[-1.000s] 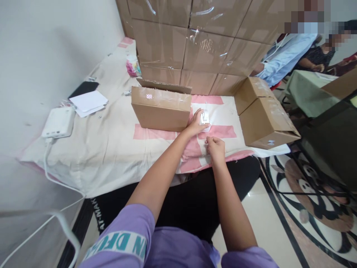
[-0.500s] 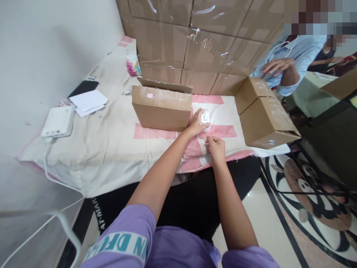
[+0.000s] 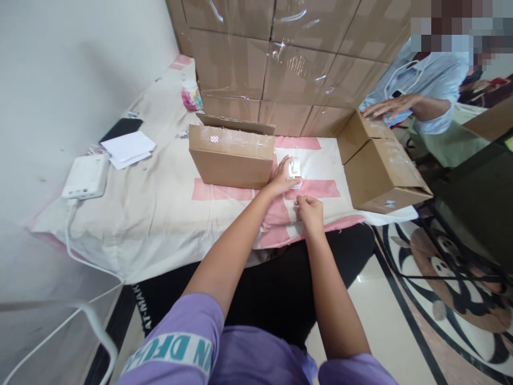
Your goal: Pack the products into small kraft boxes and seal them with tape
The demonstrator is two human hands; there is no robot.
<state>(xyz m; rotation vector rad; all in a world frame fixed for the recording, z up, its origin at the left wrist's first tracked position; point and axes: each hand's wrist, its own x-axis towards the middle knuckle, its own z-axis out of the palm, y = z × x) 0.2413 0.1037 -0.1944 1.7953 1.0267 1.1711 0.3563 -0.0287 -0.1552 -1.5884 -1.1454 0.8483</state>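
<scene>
My left hand (image 3: 281, 179) is closed round a small white plastic part (image 3: 294, 171), holding it against the cloth-covered table (image 3: 160, 208) just right of a flat cardboard box (image 3: 231, 156). A little nearer to me, my right hand (image 3: 309, 210) rests on the cloth as a fist; whatever it pinches is too small to make out. Both hands lie over a pink stripe of the cloth.
A second cardboard box (image 3: 380, 168) lies at the right table edge, with another person's hand (image 3: 387, 107) on its far end. Stacked taped cartons (image 3: 288, 59) wall off the back. A white power adapter (image 3: 86, 177), papers (image 3: 127, 147) and a dark phone (image 3: 120, 127) lie left.
My hands have stayed put. The other person's hand at the right has come down onto the far end of the right-hand box.
</scene>
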